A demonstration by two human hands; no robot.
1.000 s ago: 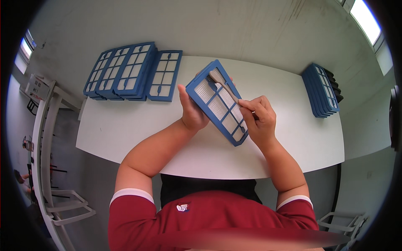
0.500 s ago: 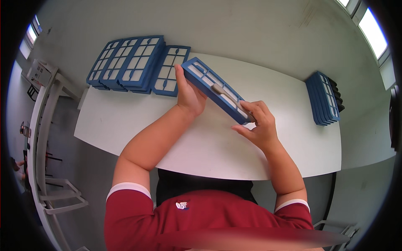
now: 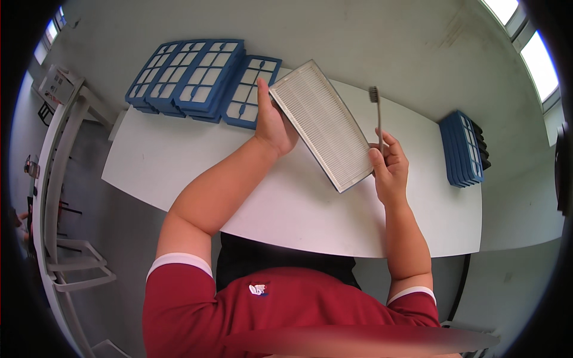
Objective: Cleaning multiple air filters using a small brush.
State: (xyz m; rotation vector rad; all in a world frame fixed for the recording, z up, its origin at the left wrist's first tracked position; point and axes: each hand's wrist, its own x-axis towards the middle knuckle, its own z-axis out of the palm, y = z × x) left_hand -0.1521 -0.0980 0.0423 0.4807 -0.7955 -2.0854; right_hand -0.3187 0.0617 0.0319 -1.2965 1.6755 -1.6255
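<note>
My left hand (image 3: 274, 126) grips the upper left edge of a rectangular filter panel (image 3: 322, 124), held up over the white table (image 3: 179, 173) with its pale pleated side facing me. My right hand (image 3: 389, 167) supports the panel's lower right edge and also holds a thin grey brush (image 3: 376, 116), whose bristle head points up and away from me.
A row of several blue-framed filters (image 3: 197, 77) lies along the table's far left edge. Another stack of blue filters (image 3: 462, 149) stands at the far right. A white metal rack (image 3: 54, 179) stands left of the table.
The filter has been turned over: its blue grid face showed before, now the pale pleated side faces me. The brush lay against the panel and now stands upright in my right hand.
</note>
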